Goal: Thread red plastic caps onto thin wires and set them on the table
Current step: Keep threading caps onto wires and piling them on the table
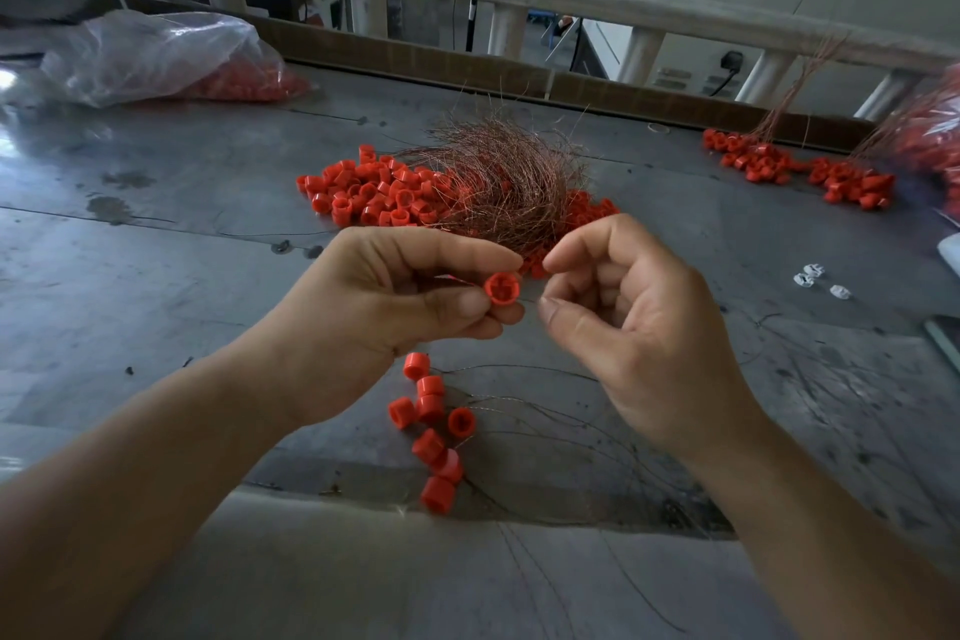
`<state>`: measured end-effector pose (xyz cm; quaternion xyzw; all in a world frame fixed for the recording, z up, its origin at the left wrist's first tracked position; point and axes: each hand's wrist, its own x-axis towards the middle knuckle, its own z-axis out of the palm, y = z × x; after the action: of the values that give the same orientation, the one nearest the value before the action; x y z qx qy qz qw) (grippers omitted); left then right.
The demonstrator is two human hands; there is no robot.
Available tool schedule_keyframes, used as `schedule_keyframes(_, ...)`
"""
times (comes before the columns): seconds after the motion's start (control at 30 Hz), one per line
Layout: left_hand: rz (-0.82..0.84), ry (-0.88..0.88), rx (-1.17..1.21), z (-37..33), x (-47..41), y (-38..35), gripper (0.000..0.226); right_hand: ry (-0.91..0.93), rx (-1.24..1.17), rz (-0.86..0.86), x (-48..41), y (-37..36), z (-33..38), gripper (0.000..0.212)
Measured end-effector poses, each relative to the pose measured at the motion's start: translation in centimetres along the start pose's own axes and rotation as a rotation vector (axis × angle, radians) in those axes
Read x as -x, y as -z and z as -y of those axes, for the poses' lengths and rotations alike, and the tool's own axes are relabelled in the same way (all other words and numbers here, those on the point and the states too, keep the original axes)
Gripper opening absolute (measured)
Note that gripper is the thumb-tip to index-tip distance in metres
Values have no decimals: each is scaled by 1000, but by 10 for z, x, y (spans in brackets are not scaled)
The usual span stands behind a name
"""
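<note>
Head view, so everything is seen from above: a grey metal counter [156,234] pretty cluttered. One red cap [502,287] is pinched by the left hand [395,301], open end turned toward the right hand [639,327], whose thumb and forefinger are nipped on a thin wire [529,299] right beside the cap. Behind the hands, a tangle of copper wires [498,177] is piled over loose caps [363,190]. Wired caps [431,424] are laid just below the hands. A clear plastic bag [166,57] with red caps inside is slumped far left; more wired caps [795,169] far right.
</note>
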<state>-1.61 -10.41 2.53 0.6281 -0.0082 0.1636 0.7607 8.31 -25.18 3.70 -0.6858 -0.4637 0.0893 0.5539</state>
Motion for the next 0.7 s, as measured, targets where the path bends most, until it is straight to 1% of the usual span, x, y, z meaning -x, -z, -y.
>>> schedule_keyframes(0.1,55,33,89,0,0,0,24,-70,-94,25,0,2,1,21)
schedule_keyframes(0.17,96,53,120,0,1,-1,23,-114,-155,47,0,1,1,29)
schedule_keyframes(0.23,117,80,137,0,2,-1,23,-157,-184,63,-1,-1,0,33)
schedule_keyframes(0.4,124,130,162,0,2,-1,22,-172,-154,164,-3,0,-3,30)
schedule_keyframes(0.47,103,141,140,0,2,0,21,-194,-77,176,-7,7,-7,22)
schedule_keyframes(0.5,91,148,129,0,2,0,23,-203,8,129,-10,12,-12,18)
schedule_keyframes(0.6,71,161,134,0,2,0,21,-225,325,-110,-20,27,-35,16)
schedule_keyframes(0.67,65,169,140,-2,4,0,22,-246,456,-185,-25,32,-48,13)
schedule_keyframes(0.7,61,173,139,-2,4,0,22,-260,507,-189,-27,33,-53,8)
